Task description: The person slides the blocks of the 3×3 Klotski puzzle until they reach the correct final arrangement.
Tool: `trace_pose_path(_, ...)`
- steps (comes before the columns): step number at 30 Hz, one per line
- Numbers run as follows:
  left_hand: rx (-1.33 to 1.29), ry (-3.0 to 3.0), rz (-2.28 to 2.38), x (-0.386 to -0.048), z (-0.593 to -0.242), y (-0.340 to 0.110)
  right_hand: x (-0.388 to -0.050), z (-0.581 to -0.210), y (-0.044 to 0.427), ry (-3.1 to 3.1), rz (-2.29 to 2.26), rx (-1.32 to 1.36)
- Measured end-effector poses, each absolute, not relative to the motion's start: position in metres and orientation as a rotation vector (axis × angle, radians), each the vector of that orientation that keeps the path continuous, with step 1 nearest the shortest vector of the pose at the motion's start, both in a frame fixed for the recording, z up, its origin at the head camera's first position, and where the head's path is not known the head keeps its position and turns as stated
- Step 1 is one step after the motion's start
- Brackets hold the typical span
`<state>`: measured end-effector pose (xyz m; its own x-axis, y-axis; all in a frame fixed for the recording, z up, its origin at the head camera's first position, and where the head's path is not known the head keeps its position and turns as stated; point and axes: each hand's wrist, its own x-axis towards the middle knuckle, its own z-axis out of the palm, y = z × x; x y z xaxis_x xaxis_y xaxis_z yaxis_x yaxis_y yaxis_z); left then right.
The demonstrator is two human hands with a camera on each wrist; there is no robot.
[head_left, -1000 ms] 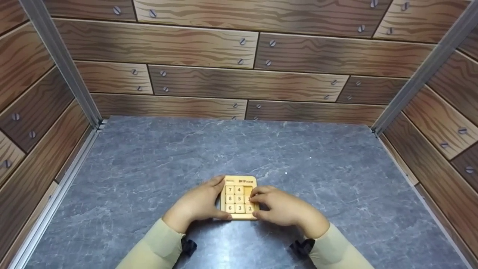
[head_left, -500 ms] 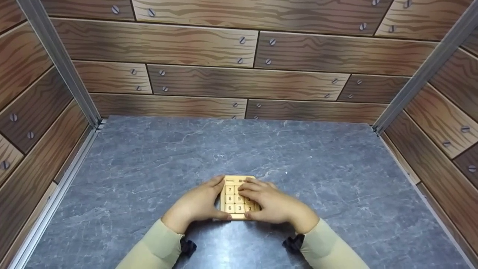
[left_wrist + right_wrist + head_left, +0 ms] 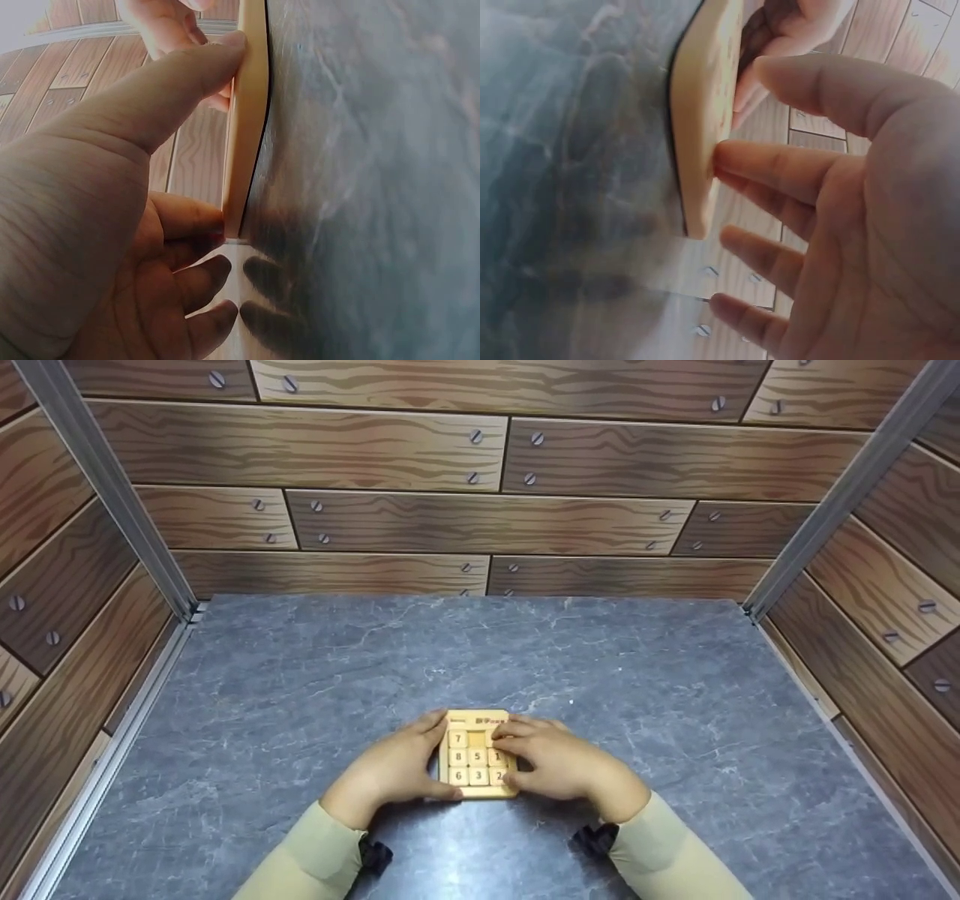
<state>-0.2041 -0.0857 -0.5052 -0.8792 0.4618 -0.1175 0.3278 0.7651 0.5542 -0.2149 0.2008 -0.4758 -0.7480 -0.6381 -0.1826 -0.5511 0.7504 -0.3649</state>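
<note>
A yellow number slide puzzle (image 3: 484, 792) lies flat on the table, its 7, 8, 5, 1, 6, 3 and 2 tiles readable. The top middle cell (image 3: 477, 739) is a gap. My left hand (image 3: 394, 765) holds the puzzle's left side, thumb at the near edge and fingers at the far left corner; the left wrist view shows this grip on the puzzle (image 3: 251, 97). My right hand (image 3: 559, 757) rests fingertips on the top right tile, partly hiding it. In the right wrist view, fairly straight fingers (image 3: 772, 161) touch the puzzle (image 3: 694, 120), the thumb apart from them.
The grey marbled table (image 3: 337, 660) extends around the puzzle. Wood-patterned walls (image 3: 390, 450) stand at the back and both sides, with metal posts (image 3: 112, 495) at the corners. Small white specks (image 3: 571, 702) lie on the table.
The gap has gone from the top right cell to the top middle; the 4 tile slid right. My right hand reached left over the puzzle, then drew back right. My left hand kept its hold.
</note>
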Motion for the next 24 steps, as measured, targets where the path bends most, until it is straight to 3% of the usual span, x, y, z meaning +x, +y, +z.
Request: trace_pose_path(24,0.629,2.739,0.787,-0.203,-0.503,-0.085,-0.208,-0.491,0.180,2.591,-0.589,-1.030)
